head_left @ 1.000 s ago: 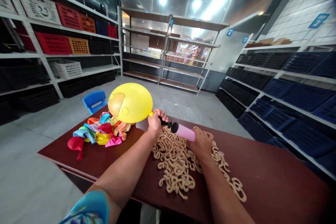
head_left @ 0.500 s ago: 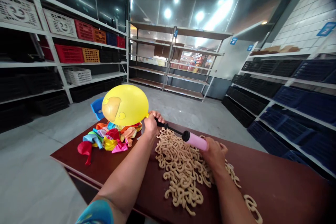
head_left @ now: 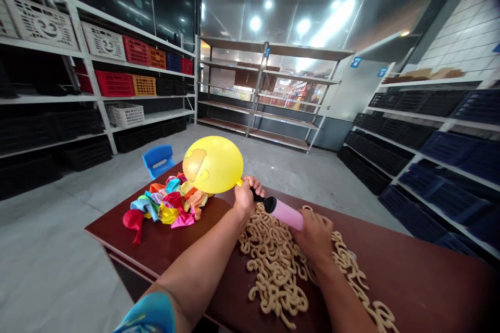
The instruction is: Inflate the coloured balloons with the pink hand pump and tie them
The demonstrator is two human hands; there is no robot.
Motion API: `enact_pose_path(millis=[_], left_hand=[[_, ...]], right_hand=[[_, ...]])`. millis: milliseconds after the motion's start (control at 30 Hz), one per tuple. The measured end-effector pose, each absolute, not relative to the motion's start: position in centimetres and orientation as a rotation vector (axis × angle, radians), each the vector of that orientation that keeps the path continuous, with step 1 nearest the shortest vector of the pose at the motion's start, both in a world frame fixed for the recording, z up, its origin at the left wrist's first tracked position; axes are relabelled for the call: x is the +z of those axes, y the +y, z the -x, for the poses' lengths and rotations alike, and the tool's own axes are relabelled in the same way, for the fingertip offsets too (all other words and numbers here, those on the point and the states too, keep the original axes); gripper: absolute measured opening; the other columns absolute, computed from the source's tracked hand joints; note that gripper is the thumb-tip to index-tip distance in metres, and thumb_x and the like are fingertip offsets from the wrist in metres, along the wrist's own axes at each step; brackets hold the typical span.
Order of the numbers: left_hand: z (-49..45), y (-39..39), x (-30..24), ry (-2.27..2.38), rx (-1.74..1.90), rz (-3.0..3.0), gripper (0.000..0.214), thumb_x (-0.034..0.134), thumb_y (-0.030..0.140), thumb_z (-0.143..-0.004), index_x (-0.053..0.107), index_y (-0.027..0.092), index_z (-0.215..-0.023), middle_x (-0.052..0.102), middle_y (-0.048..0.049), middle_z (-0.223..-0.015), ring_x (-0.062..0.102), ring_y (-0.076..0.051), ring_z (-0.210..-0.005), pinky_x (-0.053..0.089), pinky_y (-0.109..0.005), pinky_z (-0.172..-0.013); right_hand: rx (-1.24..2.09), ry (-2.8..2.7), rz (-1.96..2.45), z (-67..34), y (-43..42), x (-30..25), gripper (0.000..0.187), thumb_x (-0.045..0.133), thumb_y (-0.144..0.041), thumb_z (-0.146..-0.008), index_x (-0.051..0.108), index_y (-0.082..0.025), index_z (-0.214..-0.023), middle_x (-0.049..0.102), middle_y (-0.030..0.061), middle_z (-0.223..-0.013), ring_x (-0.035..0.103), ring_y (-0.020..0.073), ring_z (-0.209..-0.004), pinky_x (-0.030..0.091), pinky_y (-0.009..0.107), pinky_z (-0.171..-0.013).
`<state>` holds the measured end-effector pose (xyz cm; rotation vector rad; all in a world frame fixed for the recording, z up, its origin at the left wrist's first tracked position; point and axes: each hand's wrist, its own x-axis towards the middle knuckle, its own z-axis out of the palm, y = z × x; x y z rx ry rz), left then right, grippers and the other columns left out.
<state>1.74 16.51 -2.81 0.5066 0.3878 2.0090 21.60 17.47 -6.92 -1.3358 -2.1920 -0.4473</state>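
Observation:
A yellow balloon (head_left: 213, 164), partly blown up and printed with a cartoon figure, sits on the nozzle of a pink hand pump (head_left: 285, 213). My left hand (head_left: 246, 195) is closed around the balloon's neck and the pump's black tip. My right hand (head_left: 314, 237) grips the rear of the pink pump barrel, which is pushed in close to the nozzle. Both hands hover over a heap of tan curly hooks (head_left: 281, 265) on the dark brown table (head_left: 172, 250).
A pile of flat balloons in mixed colours (head_left: 167, 205) lies on the table's left part. A blue chair (head_left: 158, 158) stands behind the table. Shelving with crates lines the left wall (head_left: 113, 80); dark bins fill the racks on the right (head_left: 429, 130).
The pump barrel was drawn out half a second ago and is now pushed back in toward the nozzle. The view shifted slightly; my left hand kept its hold on the balloon's neck.

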Motion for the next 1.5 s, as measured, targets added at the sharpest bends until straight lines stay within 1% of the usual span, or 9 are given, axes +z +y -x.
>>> enact_pose_path(millis=[100,233,400,667,867,1033,1133,1233,1500], left_hand=[[-2.3,16.4,-2.9,0.405,1.990,-0.523,0.016,0.044,0.010,-0.065,0.032,0.018,-0.059,0.032,0.0050,-0.051,0.034,-0.007,-0.040,0.030,-0.022,-0.042],[-1.5,16.4,-2.4,0.415,2.008,-0.547,0.015,0.044,0.010,-0.064,0.033,0.018,-0.059,0.032,0.0049,-0.051,0.035,-0.007,-0.040,0.030,-0.022,-0.043],[1.7,16.2,-1.3,0.377,2.089,-0.496,0.016,0.044,0.008,-0.062,0.031,0.018,-0.060,0.029,0.0055,-0.052,0.032,-0.007,-0.038,0.028,-0.022,-0.040],[2.8,16.1,-1.3,0.338,2.121,-0.455,0.019,0.048,0.011,-0.064,0.030,0.018,-0.060,0.027,0.0057,-0.052,0.030,-0.006,-0.039,0.026,-0.021,-0.039],[0.3,16.4,-2.0,0.357,2.060,-0.477,0.019,0.048,0.011,-0.064,0.030,0.018,-0.060,0.030,0.0055,-0.051,0.032,-0.006,-0.039,0.027,-0.021,-0.041],[-2.0,16.3,-2.4,0.423,2.000,-0.489,0.019,0.046,0.012,-0.065,0.029,0.018,-0.060,0.030,0.0057,-0.051,0.033,-0.006,-0.039,0.030,-0.021,-0.043],[-2.3,16.2,-2.3,0.427,1.987,-0.504,0.017,0.045,0.011,-0.065,0.030,0.018,-0.060,0.030,0.0055,-0.051,0.033,-0.006,-0.039,0.031,-0.022,-0.043],[-1.2,16.3,-2.0,0.427,2.019,-0.522,0.016,0.044,0.010,-0.064,0.032,0.018,-0.060,0.031,0.0052,-0.052,0.034,-0.006,-0.039,0.031,-0.022,-0.043],[2.7,16.0,-1.2,0.353,2.114,-0.454,0.018,0.047,0.010,-0.062,0.031,0.018,-0.061,0.028,0.0059,-0.053,0.031,-0.006,-0.039,0.028,-0.022,-0.040]], right_hand=[[-0.427,-2.188,1.311,-21.4,17.4,-7.0,0.019,0.050,-0.032,-0.075,0.052,-0.018,-0.088,0.058,0.0043,-0.081,0.049,0.0196,-0.082,0.022,0.034,-0.082],[-0.372,-2.206,1.325,-21.8,18.1,-7.4,0.021,0.051,-0.029,-0.072,0.052,-0.019,-0.091,0.059,0.0041,-0.084,0.050,0.0199,-0.084,0.021,0.035,-0.083],[-0.340,-2.155,1.426,-23.0,19.1,-7.6,0.030,0.049,-0.025,-0.070,0.052,-0.021,-0.100,0.061,0.0040,-0.096,0.051,0.0201,-0.090,0.019,0.036,-0.086],[-0.396,-2.101,1.557,-24.0,19.2,-7.3,0.025,0.048,-0.024,-0.072,0.054,-0.021,-0.096,0.062,0.0028,-0.086,0.052,0.0200,-0.086,0.020,0.036,-0.081],[-0.473,-2.157,1.449,-22.8,18.3,-7.2,0.033,0.052,-0.023,-0.069,0.051,-0.020,-0.102,0.060,0.0044,-0.092,0.051,0.0206,-0.088,0.021,0.036,-0.082],[-0.464,-2.212,1.345,-21.8,17.4,-7.0,0.022,0.052,-0.030,-0.073,0.051,-0.019,-0.092,0.060,0.0051,-0.087,0.050,0.0212,-0.085,0.023,0.035,-0.081],[-0.424,-2.236,1.314,-21.6,17.4,-6.9,0.022,0.053,-0.034,-0.073,0.051,-0.019,-0.090,0.060,0.0048,-0.086,0.050,0.0211,-0.084,0.023,0.034,-0.080],[-0.404,-2.232,1.324,-21.7,17.8,-6.9,0.020,0.051,-0.031,-0.073,0.052,-0.020,-0.090,0.060,0.0040,-0.084,0.051,0.0205,-0.084,0.023,0.034,-0.081],[-0.383,-2.125,1.435,-23.7,19.3,-7.5,0.031,0.050,-0.027,-0.071,0.052,-0.022,-0.101,0.061,0.0036,-0.093,0.050,0.0198,-0.087,0.020,0.035,-0.082]])
